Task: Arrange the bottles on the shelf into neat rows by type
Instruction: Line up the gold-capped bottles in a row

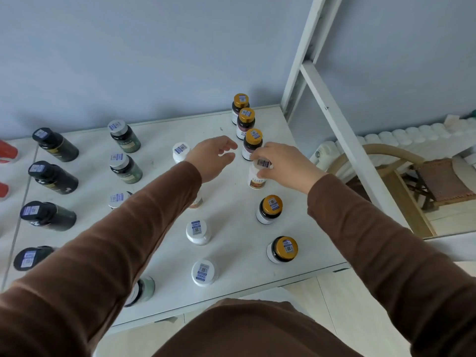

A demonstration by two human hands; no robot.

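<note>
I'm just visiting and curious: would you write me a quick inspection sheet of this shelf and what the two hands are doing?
Surface: white shelf, pale and mostly bare between bottles.
Job's things: gold-capped bottles lined up at the right; white-capped bottles in the middle; silver-capped green bottles beside them; black-capped bottles at the left.
Clutter: red objects at the far left edge, cut off.
Grippers: right hand grips the cap of a white bottle; left hand hovers open, holding nothing.
Cables: nothing seen.
Surroundings: blue-grey wall, white frame post, wooden chair, radiator.
</note>
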